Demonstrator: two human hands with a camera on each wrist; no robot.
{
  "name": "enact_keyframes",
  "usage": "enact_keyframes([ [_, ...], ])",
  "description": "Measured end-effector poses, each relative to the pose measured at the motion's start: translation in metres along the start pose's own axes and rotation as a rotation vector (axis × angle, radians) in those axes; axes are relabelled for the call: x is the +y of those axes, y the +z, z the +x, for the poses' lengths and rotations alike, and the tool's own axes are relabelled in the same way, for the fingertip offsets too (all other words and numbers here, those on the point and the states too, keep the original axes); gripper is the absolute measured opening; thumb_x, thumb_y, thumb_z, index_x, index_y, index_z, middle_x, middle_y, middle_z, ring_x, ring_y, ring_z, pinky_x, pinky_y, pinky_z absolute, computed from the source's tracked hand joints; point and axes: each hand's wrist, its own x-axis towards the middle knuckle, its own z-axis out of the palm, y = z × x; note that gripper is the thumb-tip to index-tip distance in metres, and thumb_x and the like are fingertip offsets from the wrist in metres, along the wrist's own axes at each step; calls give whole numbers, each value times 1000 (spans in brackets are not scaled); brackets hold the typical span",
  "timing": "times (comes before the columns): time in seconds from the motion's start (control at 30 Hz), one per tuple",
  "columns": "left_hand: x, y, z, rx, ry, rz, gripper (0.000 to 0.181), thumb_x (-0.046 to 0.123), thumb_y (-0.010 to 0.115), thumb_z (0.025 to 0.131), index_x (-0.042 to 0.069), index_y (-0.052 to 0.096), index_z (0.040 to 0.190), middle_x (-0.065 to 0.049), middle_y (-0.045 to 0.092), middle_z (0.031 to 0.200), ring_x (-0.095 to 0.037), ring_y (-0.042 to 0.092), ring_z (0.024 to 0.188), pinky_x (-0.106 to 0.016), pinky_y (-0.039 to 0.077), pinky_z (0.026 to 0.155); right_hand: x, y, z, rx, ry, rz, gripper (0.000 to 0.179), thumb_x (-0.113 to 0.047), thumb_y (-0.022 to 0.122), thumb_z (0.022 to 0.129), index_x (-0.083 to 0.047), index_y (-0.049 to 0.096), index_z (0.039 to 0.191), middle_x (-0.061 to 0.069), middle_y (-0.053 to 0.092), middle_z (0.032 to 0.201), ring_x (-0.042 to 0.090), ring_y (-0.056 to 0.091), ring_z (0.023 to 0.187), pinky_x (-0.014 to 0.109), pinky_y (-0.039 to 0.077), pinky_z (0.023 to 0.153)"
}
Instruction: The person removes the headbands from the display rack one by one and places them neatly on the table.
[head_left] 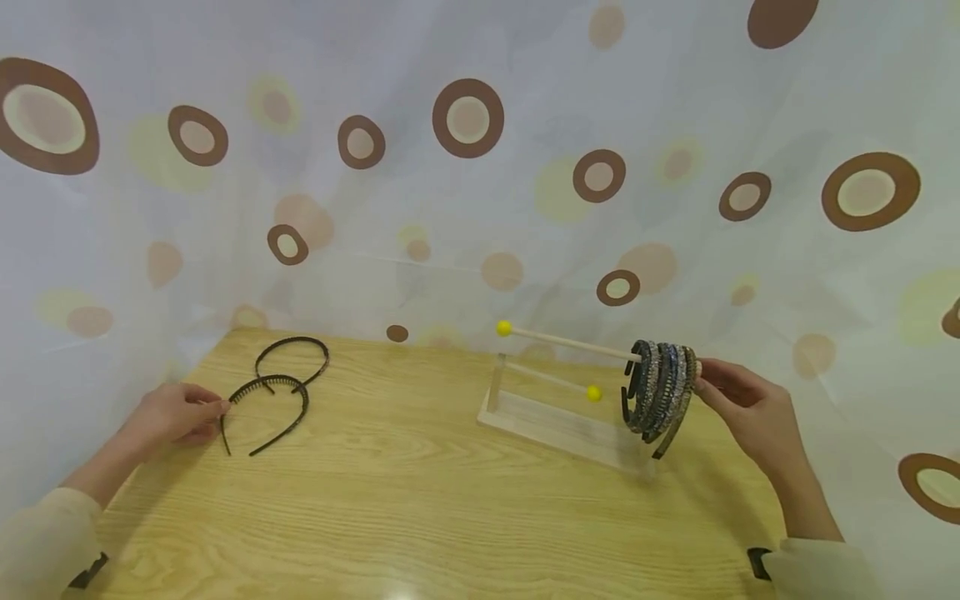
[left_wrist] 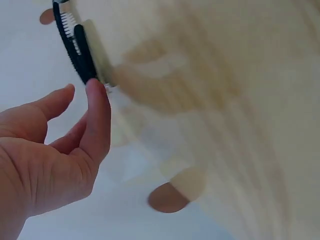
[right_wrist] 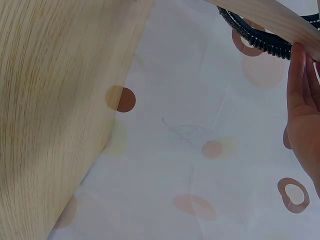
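At the left of the table, my left hand touches the side of a black toothed headband with its fingertips. In the left wrist view the index fingertip meets this headband, while the thumb stands apart. A second thin black headband lies just behind it, partly overlapped. On the right, my right hand pinches the right end of a wooden rack, thumb in front and fingers behind. Several dark, glittery headbands hang together on the rack's upper rod beside the fingers.
One yellow ball caps the free left end of the upper rod; another yellow ball is lower. The wooden table ends at a white curtain with brown circles, which runs along the back and sides.
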Motion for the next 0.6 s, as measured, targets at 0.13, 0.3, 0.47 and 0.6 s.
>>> enact_keyframes([
  [0.13,22,2,-1,84,97,153,67,43,57,105,-18,52,134,-36,61,120,-31,73,87,-37,61,70,1,-1,0,4,-15,3,37,-18,70,100,-9,66,135,-10,69,118,-2,64,102,11,50,81],
  [0.3,60,14,-2,123,194,190,67,51,56,103,-7,57,137,-27,65,117,-30,72,87,-38,61,72,-1,-2,0,12,-17,22,36,-18,70,100,-8,67,134,-10,69,118,-1,65,102,12,50,82],
  [0.47,97,33,-9,119,256,129,62,51,57,103,-1,60,136,-17,67,112,-24,71,86,-34,60,74,-1,-1,1,10,-9,11,36,-20,71,99,-9,67,134,-8,69,117,-1,65,101,12,50,81],
  [0.6,119,57,-9,103,304,46,59,52,58,102,3,62,134,-13,69,109,-22,71,87,-31,59,75,-1,0,2,-6,7,8,38,-22,71,99,-11,67,135,-7,69,119,0,64,103,12,50,82],
])
